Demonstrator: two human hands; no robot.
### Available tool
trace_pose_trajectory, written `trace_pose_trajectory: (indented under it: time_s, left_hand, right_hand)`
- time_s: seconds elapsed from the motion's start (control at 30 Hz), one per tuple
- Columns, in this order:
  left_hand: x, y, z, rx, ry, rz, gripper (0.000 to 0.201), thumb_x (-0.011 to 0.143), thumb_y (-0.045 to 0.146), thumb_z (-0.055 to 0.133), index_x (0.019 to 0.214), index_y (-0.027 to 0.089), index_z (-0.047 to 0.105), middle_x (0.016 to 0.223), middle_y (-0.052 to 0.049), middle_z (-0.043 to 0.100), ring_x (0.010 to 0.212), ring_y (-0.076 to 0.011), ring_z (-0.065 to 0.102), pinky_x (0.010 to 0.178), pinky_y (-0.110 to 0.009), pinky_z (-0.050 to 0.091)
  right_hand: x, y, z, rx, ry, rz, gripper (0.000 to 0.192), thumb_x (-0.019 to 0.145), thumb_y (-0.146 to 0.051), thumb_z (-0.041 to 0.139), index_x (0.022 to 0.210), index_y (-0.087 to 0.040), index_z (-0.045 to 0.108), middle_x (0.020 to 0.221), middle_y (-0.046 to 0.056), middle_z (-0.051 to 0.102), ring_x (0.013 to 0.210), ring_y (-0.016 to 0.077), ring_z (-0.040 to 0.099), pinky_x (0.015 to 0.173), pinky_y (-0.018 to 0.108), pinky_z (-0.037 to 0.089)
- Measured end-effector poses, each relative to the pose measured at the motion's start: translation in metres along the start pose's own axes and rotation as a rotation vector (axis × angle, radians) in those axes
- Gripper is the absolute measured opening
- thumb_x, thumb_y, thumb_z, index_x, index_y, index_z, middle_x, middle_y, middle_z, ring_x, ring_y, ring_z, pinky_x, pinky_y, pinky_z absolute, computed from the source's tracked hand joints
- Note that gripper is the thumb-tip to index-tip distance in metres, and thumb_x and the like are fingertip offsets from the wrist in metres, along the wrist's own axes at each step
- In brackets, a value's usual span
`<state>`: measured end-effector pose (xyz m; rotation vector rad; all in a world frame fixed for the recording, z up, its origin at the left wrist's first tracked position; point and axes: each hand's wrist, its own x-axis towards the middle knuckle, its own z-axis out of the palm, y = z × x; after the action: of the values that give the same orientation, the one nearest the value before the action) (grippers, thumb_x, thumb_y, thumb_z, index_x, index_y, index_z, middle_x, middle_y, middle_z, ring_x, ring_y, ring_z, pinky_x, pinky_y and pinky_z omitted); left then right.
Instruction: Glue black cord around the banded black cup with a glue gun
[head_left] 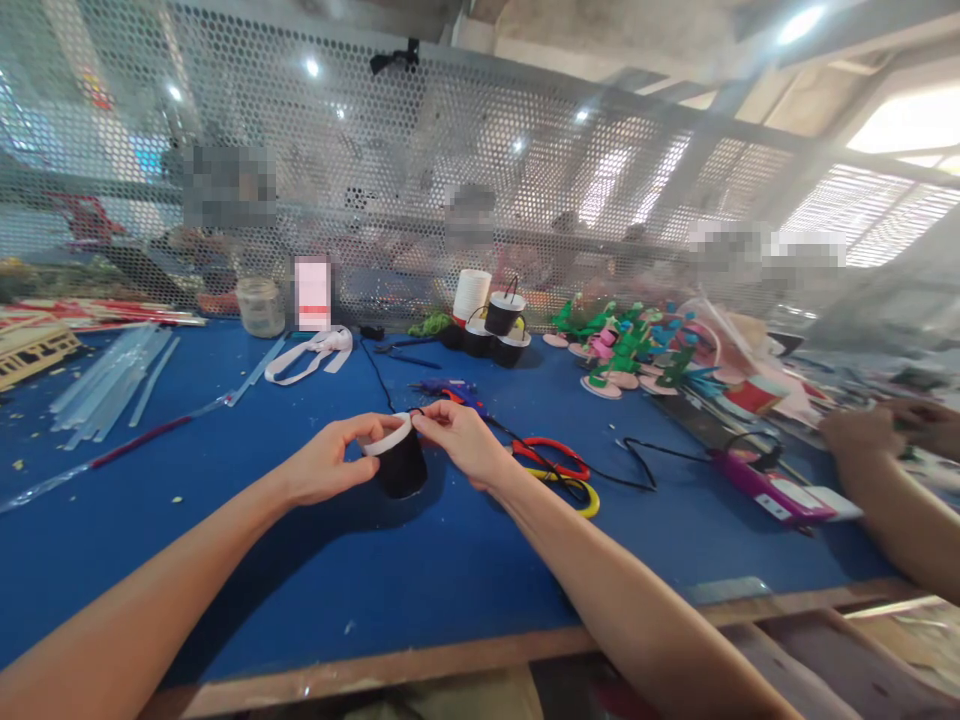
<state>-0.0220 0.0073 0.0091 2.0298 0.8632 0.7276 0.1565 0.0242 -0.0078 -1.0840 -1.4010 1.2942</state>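
Black cup mid-trim: left hand pinches white rim strip, right hand fingers pressed shut on it. Next probably calls for pressing the strip round evenly.

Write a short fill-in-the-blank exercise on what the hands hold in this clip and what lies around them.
1. Both hands, the left hand and the right hand, hold a small ____ cup with a white rim.
2. The table has a ____ top.
3. Right of the cup lie red and ____ rings.

Missing words: black; blue; yellow
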Motion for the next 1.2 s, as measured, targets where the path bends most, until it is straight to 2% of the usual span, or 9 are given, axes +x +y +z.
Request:
trace_pose_trajectory:
  time_s: [0.17, 0.3, 0.43, 0.5, 0.67, 0.77, 0.87, 1.07, 1.2]
  left_hand:
    - [0.001, 0.003, 0.006, 0.061, 0.075, -0.026, 0.02, 0.068, 0.026, 0.054, 0.058, 0.016, 0.039, 0.107, -0.008, 0.056, 0.097, -0.0225, 0.051, 0.081, -0.03, 0.039]
    - [0.002, 0.002, 0.006, 0.086, 0.056, 0.0, 0.014, 0.071, 0.027, 0.052, 0.065, 0.015, 0.047, 0.105, -0.008, 0.057, 0.098, -0.0225, 0.051, 0.081, -0.03, 0.039]
    - [0.002, 0.001, -0.001, 0.119, -0.026, 0.036, 0.016, 0.071, 0.025, 0.051, 0.059, 0.016, 0.044, 0.09, -0.006, 0.061, 0.111, -0.0235, 0.042, 0.084, -0.027, 0.038]
    - [0.001, 0.001, -0.005, 0.135, -0.056, 0.017, 0.016, 0.071, 0.025, 0.051, 0.06, 0.016, 0.043, 0.087, -0.005, 0.061, 0.111, -0.0237, 0.042, 0.081, -0.026, 0.039]
    - [0.0, 0.005, -0.01, 0.181, -0.114, -0.017, 0.014, 0.07, 0.026, 0.05, 0.063, 0.014, 0.047, 0.093, -0.005, 0.058, 0.099, -0.0222, 0.048, 0.08, -0.028, 0.038]
    - [0.0, 0.009, -0.01, 0.204, -0.115, -0.056, 0.014, 0.069, 0.025, 0.048, 0.074, 0.013, 0.051, 0.087, -0.003, 0.058, 0.088, -0.0191, 0.051, 0.076, -0.027, 0.039]
    - [0.0, 0.013, -0.008, 0.225, -0.089, -0.131, 0.022, 0.068, 0.027, 0.048, 0.084, 0.013, 0.052, 0.077, 0.0, 0.055, 0.071, -0.0147, 0.05, 0.067, -0.024, 0.04]
    - [0.0, 0.018, -0.001, 0.262, 0.008, -0.23, 0.022, 0.068, 0.034, 0.048, 0.071, 0.012, 0.052, 0.058, 0.004, 0.042, 0.054, -0.0092, 0.037, 0.049, -0.019, 0.03]
    - [-0.001, 0.019, 0.004, 0.233, 0.066, -0.239, 0.018, 0.067, 0.031, 0.048, 0.066, 0.012, 0.05, 0.055, 0.005, 0.039, 0.052, -0.0081, 0.034, 0.047, -0.019, 0.027]
  right_hand:
    - [-0.001, 0.0, 0.001, -0.009, 0.002, 0.013, 0.017, 0.065, -0.03, 0.059, 0.068, -0.016, 0.051, 0.062, -0.003, 0.055, 0.056, 0.0083, 0.051, 0.061, 0.024, 0.042]
    - [-0.001, 0.0, 0.001, -0.028, -0.013, -0.002, 0.016, 0.066, -0.03, 0.058, 0.07, -0.016, 0.05, 0.063, -0.002, 0.056, 0.057, 0.0085, 0.052, 0.062, 0.025, 0.043]
    - [0.0, -0.002, 0.0, 0.007, -0.056, -0.058, 0.016, 0.066, -0.028, 0.057, 0.066, -0.016, 0.046, 0.089, 0.004, 0.06, 0.065, 0.0088, 0.054, 0.062, 0.024, 0.044]
    - [0.001, -0.003, -0.001, 0.013, -0.102, -0.096, 0.017, 0.065, -0.027, 0.058, 0.064, -0.017, 0.044, 0.099, 0.006, 0.059, 0.07, 0.0096, 0.055, 0.061, 0.023, 0.043]
    - [0.002, -0.002, -0.001, -0.042, -0.15, -0.121, 0.017, 0.066, -0.028, 0.057, 0.065, -0.017, 0.045, 0.094, 0.006, 0.06, 0.075, 0.012, 0.054, 0.061, 0.025, 0.042]
    - [0.001, -0.001, 0.0, -0.061, -0.153, -0.145, 0.016, 0.066, -0.028, 0.057, 0.065, -0.017, 0.045, 0.094, 0.006, 0.059, 0.075, 0.0123, 0.053, 0.06, 0.025, 0.042]
    - [0.0, -0.002, 0.002, -0.116, -0.129, -0.188, 0.014, 0.067, -0.026, 0.055, 0.064, -0.017, 0.045, 0.093, 0.006, 0.059, 0.075, 0.0122, 0.053, 0.061, 0.025, 0.042]
    - [-0.011, -0.007, 0.011, -0.293, -0.049, -0.292, 0.009, 0.069, -0.022, 0.053, 0.064, -0.017, 0.047, 0.087, 0.004, 0.059, 0.075, 0.0124, 0.053, 0.064, 0.025, 0.04]
    - [-0.018, -0.009, 0.017, -0.366, 0.0, -0.355, 0.007, 0.071, -0.021, 0.052, 0.066, -0.018, 0.048, 0.084, 0.004, 0.059, 0.073, 0.0131, 0.053, 0.059, 0.024, 0.04]
